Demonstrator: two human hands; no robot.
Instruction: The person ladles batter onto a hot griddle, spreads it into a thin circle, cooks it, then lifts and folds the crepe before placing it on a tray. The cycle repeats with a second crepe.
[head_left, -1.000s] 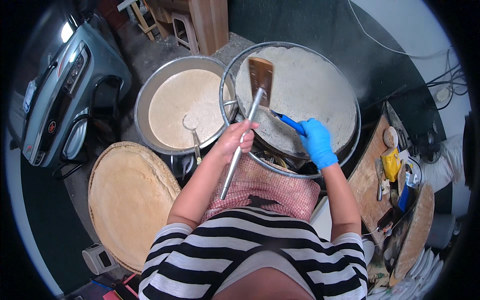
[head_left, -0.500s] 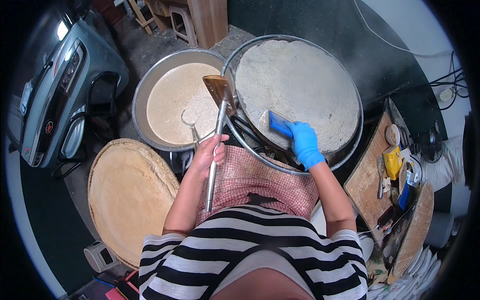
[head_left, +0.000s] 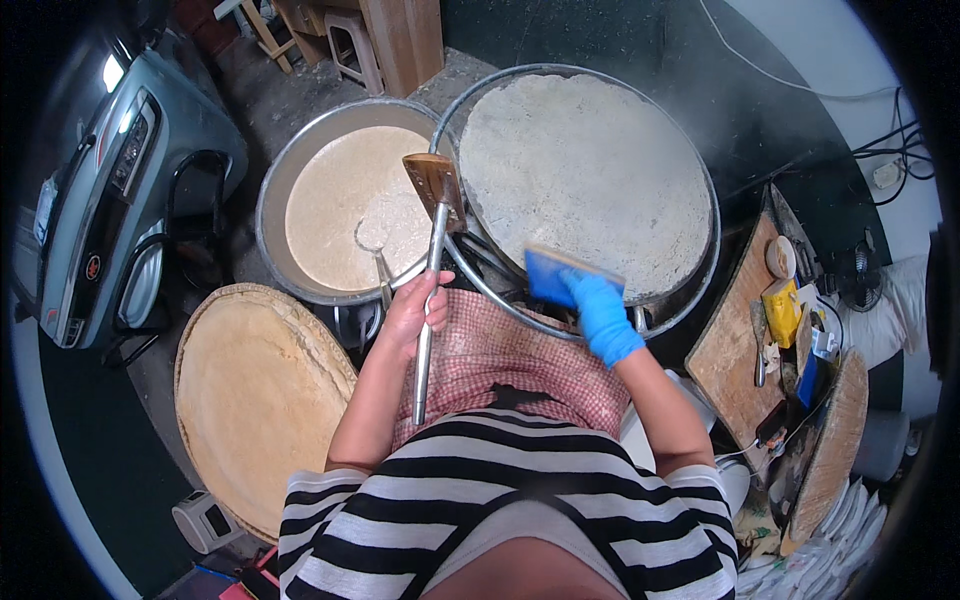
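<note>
My left hand (head_left: pixel 408 315) is closed around the metal handle of a spreader (head_left: pixel 433 185) with a flat brown blade, held upright beside the pot. My right hand (head_left: pixel 605 320), in a blue glove, grips a blue scraper (head_left: pixel 548 280) with a pale edge. That scraper is at the near edge of a wide round griddle (head_left: pixel 716 235). A thin grey-beige pancake (head_left: pixel 585 180) covers most of the griddle. Left of it stands a metal pot (head_left: pixel 272 190) of beige batter (head_left: pixel 325 205), with a ladle (head_left: pixel 382 268) dipping into it.
A stack of large round pancakes (head_left: pixel 260 390) lies at the left. Behind it is a grey vehicle (head_left: pixel 150 180). To the right, a wooden board (head_left: pixel 725 375) sits near a yellow packet (head_left: pixel 783 310) and a small bowl (head_left: pixel 780 257). A stool (head_left: pixel 352 50) stands at the back.
My right hand has turned the scraper wider across the griddle's near edge and drawn it slightly toward me. My left hand still holds the spreader in about the same place.
</note>
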